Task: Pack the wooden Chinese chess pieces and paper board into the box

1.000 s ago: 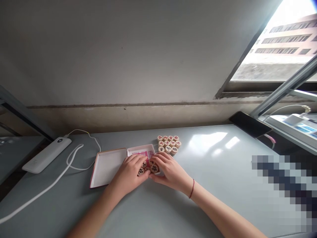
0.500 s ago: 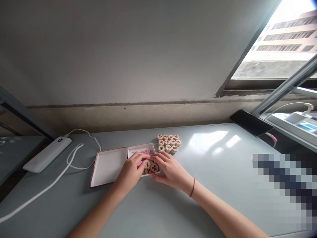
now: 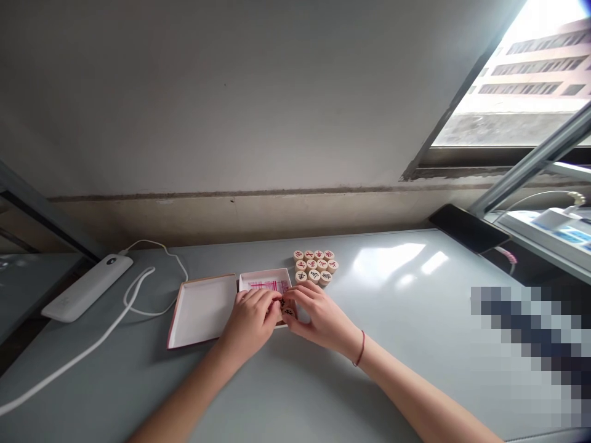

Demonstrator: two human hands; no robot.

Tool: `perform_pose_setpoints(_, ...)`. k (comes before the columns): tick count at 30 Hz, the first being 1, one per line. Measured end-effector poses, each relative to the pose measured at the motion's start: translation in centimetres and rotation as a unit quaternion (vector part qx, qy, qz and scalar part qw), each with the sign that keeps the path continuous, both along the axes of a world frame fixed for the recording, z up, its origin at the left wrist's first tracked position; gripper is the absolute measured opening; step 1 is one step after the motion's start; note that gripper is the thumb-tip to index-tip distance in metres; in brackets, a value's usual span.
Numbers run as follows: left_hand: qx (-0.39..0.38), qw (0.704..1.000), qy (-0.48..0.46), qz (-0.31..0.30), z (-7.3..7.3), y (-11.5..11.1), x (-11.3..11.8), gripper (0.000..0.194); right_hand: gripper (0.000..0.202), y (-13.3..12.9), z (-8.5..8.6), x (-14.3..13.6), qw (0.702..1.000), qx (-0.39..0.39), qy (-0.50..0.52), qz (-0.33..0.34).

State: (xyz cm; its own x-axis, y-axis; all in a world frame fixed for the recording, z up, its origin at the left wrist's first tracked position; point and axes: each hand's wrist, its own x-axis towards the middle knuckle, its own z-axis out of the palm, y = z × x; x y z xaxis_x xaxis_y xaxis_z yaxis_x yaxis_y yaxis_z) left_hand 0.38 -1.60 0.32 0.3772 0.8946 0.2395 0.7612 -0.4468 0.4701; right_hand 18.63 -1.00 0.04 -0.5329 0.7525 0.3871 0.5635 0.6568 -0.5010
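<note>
Chinese chess pieces with dark characters (image 3: 289,312) show between my two hands, over the near part of a shallow white box (image 3: 289,275). My left hand (image 3: 253,311) curls around them from the left, its fingers hiding most of the cluster. From the right, my right hand (image 3: 316,311) closes on the same pieces with thumb and fingers. A red and white pattern covers the visible inside of the box. Just beyond my right hand stand stacked Chinese chess pieces (image 3: 314,264) in rows, with red characters behind and dark ones in front.
The box lid (image 3: 203,314) lies inside up, left of the box. A white power bank (image 3: 87,288) and white cable (image 3: 106,335) lie on the grey desk (image 3: 277,394) further left. A dark phone-like slab (image 3: 468,227) juts over the back right edge.
My left hand has shifted slightly right, closer to my right hand. Fewer of the dark-lettered pieces show between the hands, and more of the box's patterned inside is visible.
</note>
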Motion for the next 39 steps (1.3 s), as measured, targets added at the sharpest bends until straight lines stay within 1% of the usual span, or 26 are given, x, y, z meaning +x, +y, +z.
perform_pose_setpoints(5,-0.034,0.999,-0.01,-0.011,0.1,-0.1,0.1,0.017,0.024,0.0,-0.1,-0.2,0.999,-0.04,0.016,0.01)
perform_pose_setpoints(10,-0.033,0.999,0.005,-0.017,0.3,-0.4,0.1,0.024,0.026,0.0,-0.6,-0.4,0.993,-0.09,0.072,-0.011)
perform_pose_setpoints(14,-0.039,0.999,0.006,-0.016,0.6,-0.7,0.2,0.027,0.022,0.1,-0.8,-0.5,0.983,-0.124,0.134,-0.02)
perform_pose_setpoints(18,-0.03,0.999,0.006,-0.014,0.7,-0.8,0.4,0.027,0.015,0.1,-1.0,-0.6,0.979,-0.125,0.159,-0.038)
perform_pose_setpoints(21,-0.012,1.0,0.014,-0.013,0.4,-0.7,0.4,0.026,0.013,0.2,-0.9,-0.7,0.977,-0.129,0.158,-0.056)
perform_pose_setpoints(23,-0.004,1.0,0.023,-0.012,0.1,-0.6,0.2,0.027,0.01,0.5,-0.5,-0.4,0.973,-0.133,0.174,-0.067)
perform_pose_setpoints(26,0.002,0.999,0.042,-0.008,-0.2,-0.7,0.1,0.027,0.008,1.5,0.5,1.5,0.956,-0.148,0.232,-0.1)
perform_pose_setpoints(28,0.005,0.999,0.05,-0.01,-0.2,-0.8,0.0,0.024,0.014,2.4,1.3,3.8,0.938,-0.166,0.267,-0.147)
perform_pose_setpoints(30,0.012,0.999,0.048,-0.013,-0.1,-0.9,0.0,0.02,0.015,3.2,1.8,6.3,0.922,-0.193,0.251,-0.225)
perform_pose_setpoints(31,0.016,0.999,0.045,-0.015,0.0,-0.9,0.1,0.019,0.015,3.5,2.0,7.4,0.918,-0.22,0.22,-0.246)
perform_pose_setpoints(34,0.024,0.999,0.026,-0.02,0.3,-1.0,0.1,0.018,0.012,4.1,1.8,9.7,0.908,-0.292,0.134,-0.268)
perform_pose_setpoints(36,0.022,0.999,0.014,-0.024,0.4,-1.0,0.1,0.018,0.011,4.3,1.3,10.0,0.902,-0.322,0.112,-0.267)
perform_pose_setpoints(39,0.007,1.0,0.011,-0.028,0.3,-1.1,-0.1,0.019,0.011,4.4,0.4,9.7,0.897,-0.333,0.108,-0.27)
